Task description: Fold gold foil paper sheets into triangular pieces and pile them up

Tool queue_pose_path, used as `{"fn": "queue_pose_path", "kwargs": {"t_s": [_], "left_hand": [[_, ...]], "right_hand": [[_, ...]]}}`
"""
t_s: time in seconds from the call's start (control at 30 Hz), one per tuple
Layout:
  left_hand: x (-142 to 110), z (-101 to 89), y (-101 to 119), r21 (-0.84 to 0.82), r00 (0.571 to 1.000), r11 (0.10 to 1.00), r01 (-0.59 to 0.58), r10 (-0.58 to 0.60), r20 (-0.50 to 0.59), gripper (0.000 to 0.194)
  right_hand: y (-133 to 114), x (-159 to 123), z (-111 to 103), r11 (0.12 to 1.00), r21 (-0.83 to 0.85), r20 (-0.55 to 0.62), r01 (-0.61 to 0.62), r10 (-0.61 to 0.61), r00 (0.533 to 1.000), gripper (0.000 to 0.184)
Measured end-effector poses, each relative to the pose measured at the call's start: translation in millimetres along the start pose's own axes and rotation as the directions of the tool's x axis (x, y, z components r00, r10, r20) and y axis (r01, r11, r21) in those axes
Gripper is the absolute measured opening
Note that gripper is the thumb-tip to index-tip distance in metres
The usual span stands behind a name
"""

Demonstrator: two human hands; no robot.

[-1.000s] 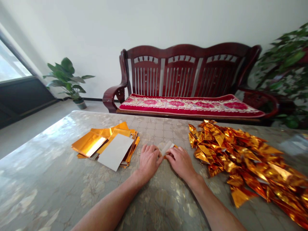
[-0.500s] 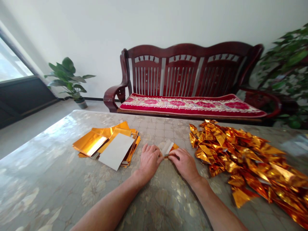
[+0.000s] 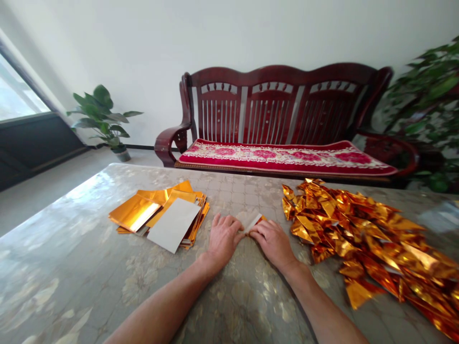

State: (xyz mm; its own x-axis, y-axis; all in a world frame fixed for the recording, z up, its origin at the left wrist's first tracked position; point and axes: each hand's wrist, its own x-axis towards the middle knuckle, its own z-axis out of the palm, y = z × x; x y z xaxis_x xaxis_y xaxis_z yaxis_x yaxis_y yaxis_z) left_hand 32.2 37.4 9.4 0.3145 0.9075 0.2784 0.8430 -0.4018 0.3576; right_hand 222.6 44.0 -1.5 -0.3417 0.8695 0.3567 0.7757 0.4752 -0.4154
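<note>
My left hand [image 3: 223, 237] and my right hand [image 3: 273, 241] rest side by side on the marble-patterned table [image 3: 71, 267]. Between their fingertips they pinch a small gold foil paper [image 3: 253, 222] whose white back faces up. Its far end sticks out past my fingers. A stack of flat gold foil sheets [image 3: 158, 217] lies to the left of my left hand, with one white-backed sheet on top. A heap of folded gold foil pieces [image 3: 362, 234] spreads out to the right of my right hand.
Beyond the table's far edge stands a dark red wooden bench [image 3: 283, 119] with a red flowered cushion. A potted plant [image 3: 103, 119] stands on the floor at the left by a window. Another leafy plant [image 3: 430, 100] fills the right side.
The hands have barely moved. The paper's free end rose slightly and then dropped back lower between the fingers.
</note>
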Motion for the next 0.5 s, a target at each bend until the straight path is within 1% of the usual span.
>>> {"fn": "queue_pose_path", "kwargs": {"t_s": [0.17, 0.33, 0.5], "left_hand": [[-0.1, -2.0, -0.2, -0.050, 0.997, 0.996, -0.071, 0.072, 0.019, 0.013], [2.1, -1.4, -0.7, -0.060, 0.999, 0.997, -0.048, 0.049, 0.016, 0.014], [3.6, 0.5, -1.3, -0.074, 1.000, 0.997, -0.014, 0.015, 0.014, 0.014]], "right_hand": [[-1.8, 1.0, -0.3, 0.999, -0.031, 0.008, -0.009, 0.009, 1.000, 0.017], [-4.2, 2.7, -1.1, 0.999, -0.037, 0.022, -0.038, 0.039, 0.999, 0.016], [-6.1, 5.4, -0.5, 0.994, -0.024, -0.010, -0.110, 0.110, 0.994, 0.013]]}}
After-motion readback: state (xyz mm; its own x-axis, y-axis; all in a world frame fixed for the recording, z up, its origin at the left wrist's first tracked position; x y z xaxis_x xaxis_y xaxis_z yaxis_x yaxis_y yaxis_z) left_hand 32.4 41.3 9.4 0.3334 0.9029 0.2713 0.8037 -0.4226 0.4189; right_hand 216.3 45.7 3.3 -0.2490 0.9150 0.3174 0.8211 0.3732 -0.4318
